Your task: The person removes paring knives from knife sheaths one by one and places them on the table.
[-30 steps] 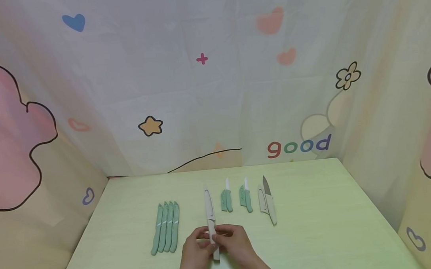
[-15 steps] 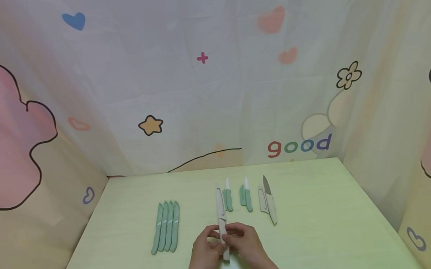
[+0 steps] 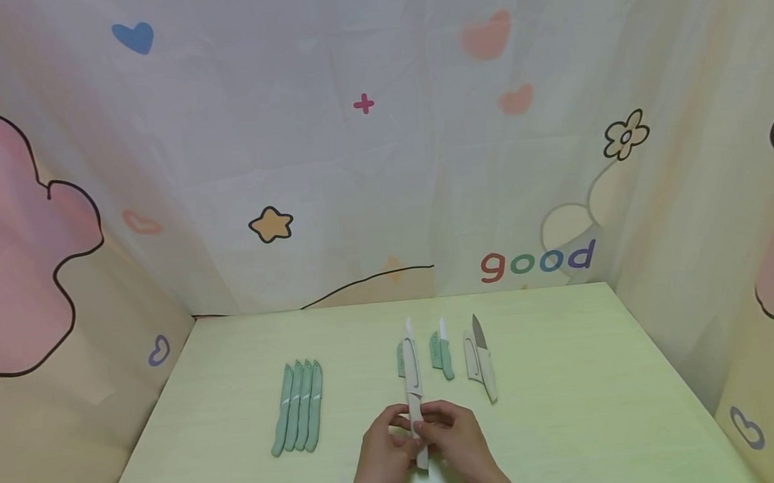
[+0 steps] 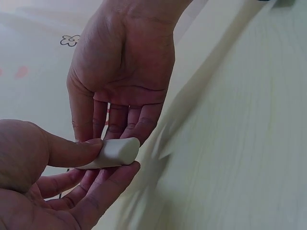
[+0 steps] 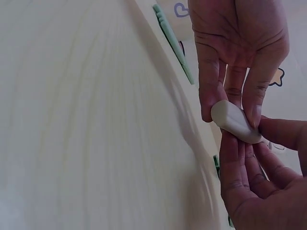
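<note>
A cream knife (image 3: 410, 365) in its matching blade cover is held tip away, in front of the nearest edge of view. My left hand (image 3: 384, 444) grips its handle from the left, thumb on top. From the right, my right hand (image 3: 456, 438) pinches the same handle between thumb and fingers. Both wrist views show the rounded handle end (image 4: 122, 152) between the two hands. In the head view the knife partly hides a green paring knife (image 3: 409, 329) and its green cover (image 3: 400, 360). The blade inside the cream cover is hidden.
Several green folded-looking knives (image 3: 297, 408) lie side by side at left on the pale table (image 3: 578, 405). To the right lie another green paring knife (image 3: 446, 360) beside its cover (image 3: 435, 350), and a cream knife (image 3: 486, 369) beside its cover (image 3: 471, 357). A patterned curtain (image 3: 333, 165) surrounds the table.
Both hands have moved to the right with the cream knife, which now overlaps the nearer green paring knife in the head view. The grip looks the same; the other knives have stayed put.
</note>
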A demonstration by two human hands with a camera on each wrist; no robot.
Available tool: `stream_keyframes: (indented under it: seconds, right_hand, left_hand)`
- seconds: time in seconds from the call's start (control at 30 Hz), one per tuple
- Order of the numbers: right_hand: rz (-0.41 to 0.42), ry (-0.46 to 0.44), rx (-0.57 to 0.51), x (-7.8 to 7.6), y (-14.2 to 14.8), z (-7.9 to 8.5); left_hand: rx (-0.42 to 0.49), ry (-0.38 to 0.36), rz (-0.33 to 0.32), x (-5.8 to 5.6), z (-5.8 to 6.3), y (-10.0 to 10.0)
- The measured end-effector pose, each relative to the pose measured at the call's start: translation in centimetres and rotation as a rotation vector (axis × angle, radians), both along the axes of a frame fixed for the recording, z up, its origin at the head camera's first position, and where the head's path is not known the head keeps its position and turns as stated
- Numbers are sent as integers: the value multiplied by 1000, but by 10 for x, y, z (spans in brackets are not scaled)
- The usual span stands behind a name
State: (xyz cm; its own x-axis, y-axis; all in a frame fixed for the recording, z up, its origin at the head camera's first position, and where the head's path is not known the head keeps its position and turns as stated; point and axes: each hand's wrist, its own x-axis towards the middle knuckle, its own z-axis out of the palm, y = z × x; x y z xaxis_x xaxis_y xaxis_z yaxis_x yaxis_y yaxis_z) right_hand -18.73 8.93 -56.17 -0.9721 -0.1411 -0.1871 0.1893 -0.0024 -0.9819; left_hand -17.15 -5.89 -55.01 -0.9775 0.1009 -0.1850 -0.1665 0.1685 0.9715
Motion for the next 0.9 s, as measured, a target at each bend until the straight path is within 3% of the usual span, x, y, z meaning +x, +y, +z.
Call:
stream_keyframes:
  seconds: [0.47, 0.9]
  right_hand:
    - [-37, -25, 37, 11, 17, 4]
    - [-55, -33, 82, 19, 27, 0]
  left_hand:
    - [-28, 0, -64, 3, -4, 15]
    - [-19, -60, -90, 6, -8, 25]
